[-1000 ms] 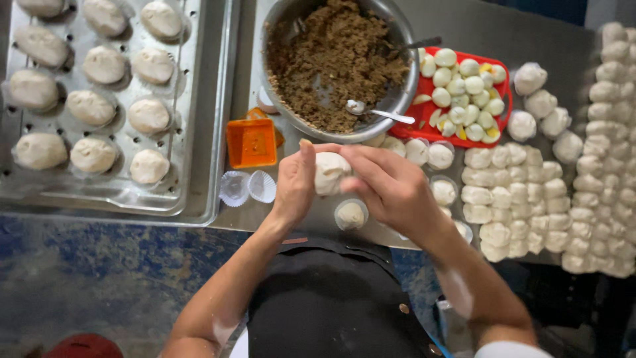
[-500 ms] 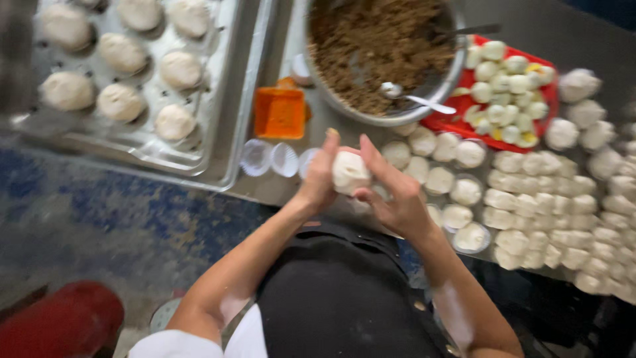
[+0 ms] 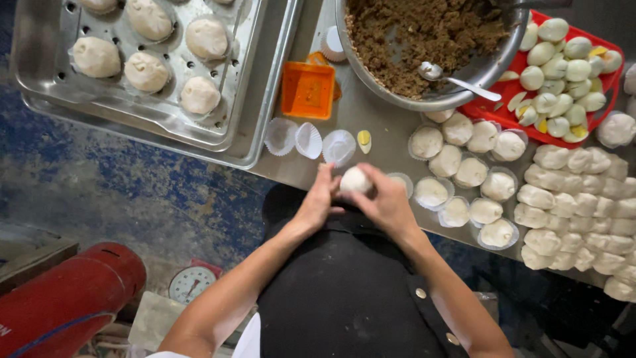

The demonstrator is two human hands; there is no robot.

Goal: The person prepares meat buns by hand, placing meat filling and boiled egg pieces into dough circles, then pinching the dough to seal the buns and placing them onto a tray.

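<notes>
A round white dough bun [image 3: 356, 179] sits between both my hands at the near edge of the metal table [image 3: 377, 122]. My left hand [image 3: 319, 201] cups it from the left and my right hand [image 3: 384, 202] wraps it from the right, fingers pinching its top. Just beyond my fingers lie empty white paper cups [image 3: 309, 140]. Further back stands a big metal bowl of brown minced filling [image 3: 424, 33] with a spoon [image 3: 457, 78] resting in it.
A perforated steel tray [image 3: 218, 132] with several shaped buns is at the left. An orange plastic box [image 3: 307, 89], a red tray of peeled eggs [image 3: 563, 66], buns in paper cups [image 3: 464, 172] and rows of dough pieces [image 3: 583, 212] fill the right. A red gas cylinder [image 3: 66, 298] and a scale dial [image 3: 191, 284] stand on the floor.
The camera has swung left and closer. My hands with the bun have drawn back from over the table to its near edge, still closed round the bun.
</notes>
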